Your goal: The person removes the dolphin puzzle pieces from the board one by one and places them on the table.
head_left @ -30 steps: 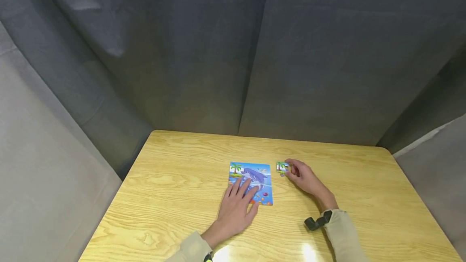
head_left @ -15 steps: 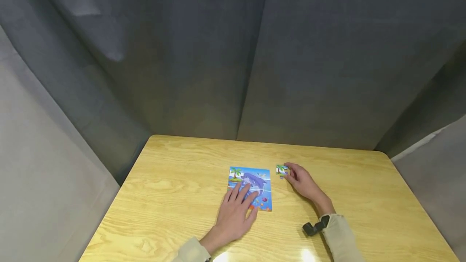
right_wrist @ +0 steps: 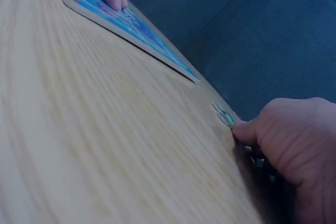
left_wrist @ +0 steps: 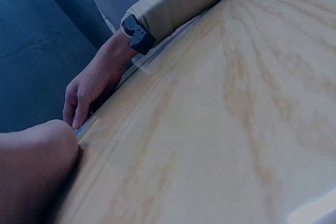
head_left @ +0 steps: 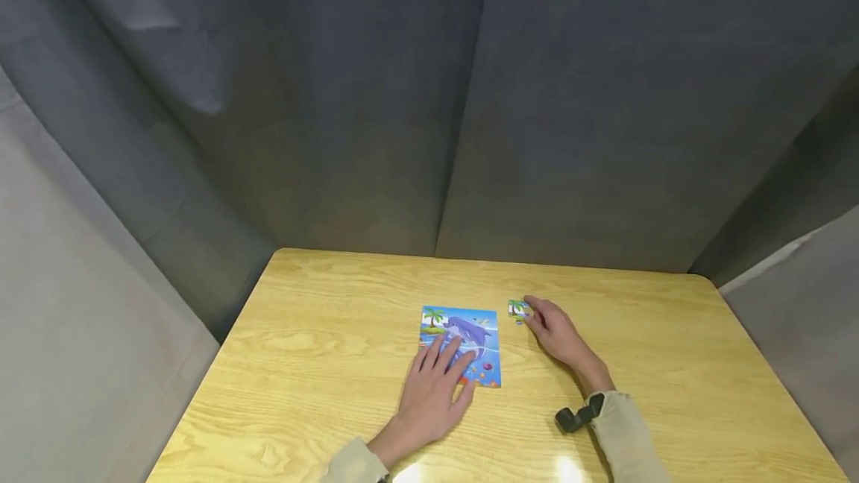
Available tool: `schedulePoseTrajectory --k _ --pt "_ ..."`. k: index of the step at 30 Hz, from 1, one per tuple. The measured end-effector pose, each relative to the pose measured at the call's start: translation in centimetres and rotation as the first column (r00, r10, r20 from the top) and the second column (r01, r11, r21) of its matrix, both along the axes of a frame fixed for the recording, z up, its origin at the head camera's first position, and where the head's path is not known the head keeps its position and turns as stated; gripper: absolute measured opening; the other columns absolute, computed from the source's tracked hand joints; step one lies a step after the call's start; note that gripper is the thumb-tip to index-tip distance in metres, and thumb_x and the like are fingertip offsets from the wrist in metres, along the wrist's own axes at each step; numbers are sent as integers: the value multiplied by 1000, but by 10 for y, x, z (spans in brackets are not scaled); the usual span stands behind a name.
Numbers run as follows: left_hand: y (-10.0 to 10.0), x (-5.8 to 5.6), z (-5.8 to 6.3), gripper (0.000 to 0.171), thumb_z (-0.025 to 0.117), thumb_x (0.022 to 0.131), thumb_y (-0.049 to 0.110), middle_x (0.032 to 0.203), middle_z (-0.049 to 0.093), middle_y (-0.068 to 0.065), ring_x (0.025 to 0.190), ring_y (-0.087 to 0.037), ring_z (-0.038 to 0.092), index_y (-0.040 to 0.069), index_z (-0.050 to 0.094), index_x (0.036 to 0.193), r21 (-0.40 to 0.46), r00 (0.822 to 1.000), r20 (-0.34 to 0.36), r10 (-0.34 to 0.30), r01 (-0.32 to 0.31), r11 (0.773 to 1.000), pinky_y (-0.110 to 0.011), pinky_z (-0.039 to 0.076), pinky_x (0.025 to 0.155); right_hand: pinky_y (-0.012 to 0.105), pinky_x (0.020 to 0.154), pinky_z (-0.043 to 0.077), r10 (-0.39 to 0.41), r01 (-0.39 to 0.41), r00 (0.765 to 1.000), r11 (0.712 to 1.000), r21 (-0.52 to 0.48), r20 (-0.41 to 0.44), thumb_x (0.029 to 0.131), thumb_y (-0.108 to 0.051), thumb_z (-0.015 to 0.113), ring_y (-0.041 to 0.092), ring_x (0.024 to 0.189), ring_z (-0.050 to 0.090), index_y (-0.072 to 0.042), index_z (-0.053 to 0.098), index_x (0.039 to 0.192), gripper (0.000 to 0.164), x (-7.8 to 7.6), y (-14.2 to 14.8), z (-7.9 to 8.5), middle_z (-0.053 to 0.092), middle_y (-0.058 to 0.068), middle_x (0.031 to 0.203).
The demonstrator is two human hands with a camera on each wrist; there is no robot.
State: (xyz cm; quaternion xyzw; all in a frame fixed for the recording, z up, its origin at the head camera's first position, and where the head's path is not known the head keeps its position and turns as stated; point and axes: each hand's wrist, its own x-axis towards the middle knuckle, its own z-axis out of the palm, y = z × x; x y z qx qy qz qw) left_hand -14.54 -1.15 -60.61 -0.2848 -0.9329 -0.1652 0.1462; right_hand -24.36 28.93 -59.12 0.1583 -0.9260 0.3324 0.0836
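- Rested the left hand [head_left: 429, 397] on the lower left of the board [head_left: 473, 330], fingers spread and gripping nothing.
- Pinched the right side of the piece [head_left: 515, 308] between thumb and fingers of the right hand [head_left: 557, 334], well apart from the left. Could not tell how firmly.
- Found board and piece on the table [head_left: 335, 364]: piece just right of the board's upper right corner, bare wood between. Could not tell whether lying fully flat or slightly raised under the fingers.
- Judged best to press the board with light, even weight, enough to stop sliding.
- Seemed wise to grip the piece by its edges, leaving print and tab uncovered for reading its direction.
- Likely needed a gentle pinch, given such thinness; risked bending the tab or skidding on smooth wood otherwise.
- Saw in the board a thin, near-square sheet with a brown cut edge, printed with dolphin, palm and blue sea.
- Noted on the piece a palm print and a rounded tab at the near side.
- Made out yellow grain, rounded far corners and bright glare on the table, suggesting a slick finish.
- Noticed folded grey cloth in the curtains [head_left: 335, 133] behind.
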Motion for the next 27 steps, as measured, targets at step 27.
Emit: schedulePoseTrajectory --k 27 --pt "-1 -2 -1 50 44 108 45 164 42 -8 154 -38 30 26 53 153 -5 1000 7 -5 5 1000 -59 32 119 29 64 36 -31 30 999 999 -42 -31 99 -9 72 17 72 42 10 59 137 45 1 -1 7 51 9 84"
